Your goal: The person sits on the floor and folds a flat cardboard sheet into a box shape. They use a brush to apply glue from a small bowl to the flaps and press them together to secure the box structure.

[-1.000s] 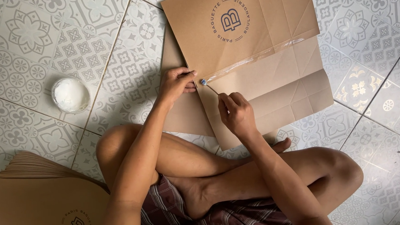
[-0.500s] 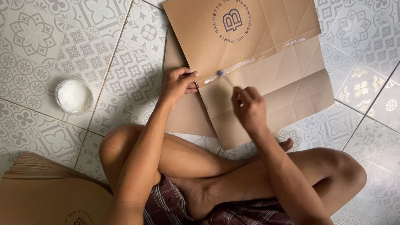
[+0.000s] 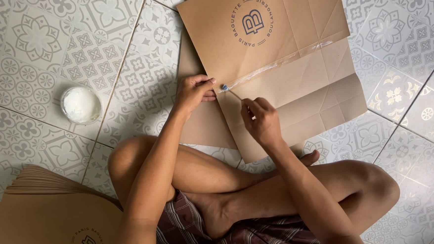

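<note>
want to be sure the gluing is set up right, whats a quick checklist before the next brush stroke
1. Left hand pinning the brown paper bag sheet at its left edge: ok.
2. Right hand gripping the small brush: ok.
3. Brush tip on the shiny glue strip along the fold: ok.
4. Glue strip reaches the right end evenly: cannot tell.
5. White glue pot open, on the tiled floor on the left-hand side: ok.
6. Stack of brown sheets clear of the wet strip: ok.
</note>
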